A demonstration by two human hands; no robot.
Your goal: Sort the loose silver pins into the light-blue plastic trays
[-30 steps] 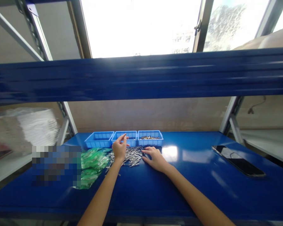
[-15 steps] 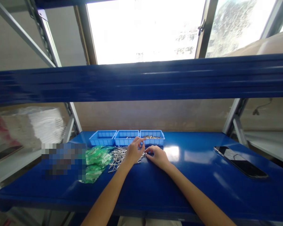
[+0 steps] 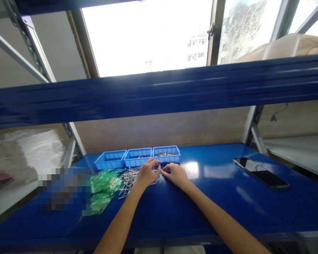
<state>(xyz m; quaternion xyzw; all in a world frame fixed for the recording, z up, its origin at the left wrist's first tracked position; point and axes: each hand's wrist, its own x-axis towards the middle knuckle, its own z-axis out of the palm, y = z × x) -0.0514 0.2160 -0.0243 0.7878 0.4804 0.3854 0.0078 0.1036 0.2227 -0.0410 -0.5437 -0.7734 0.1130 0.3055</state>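
Since a second earlier: left hand (image 3: pixel 147 173) had shifted toward 3 o'clock, nearing the right hand (image 3: pixel 176 174); right-hand fingers had drawn in from a flatter spread. View had tilted slightly.

Clock read from the pile, 12 away from the wearer. Blue beam (image 3: pixel 159 93) crossed above, toward 12. Blue counter (image 3: pixel 206 215) below carried everything. Bins in a row beyond the pile: left bin (image 3: pixel 110 165) at 11, middle bin (image 3: pixel 136 162) at 12, right bin (image 3: pixel 166 159) at 1. Green bags (image 3: pixel 106 181) lay at 9, just beside the pile. Phone (image 3: pixel 262 173) lay well apart at 3.

Left hand curved over the pile's 3 o'clock side, thumb and forefinger near each other; right hand just beyond, fingers curled, thumb close to forefinger. Whether either pinched a pin: could not tell.

Pile of slim metal pins (image 3: pixel 128 178) lay loose, pointing many ways. More pins sat in the right bin, a few in the middle bin.

Handling, my judgement: thin pins likely rolled and crossed, so best lifted singly by fingertips at mid-length, passed close over the counter, with wrists kept low and off the loose ones.
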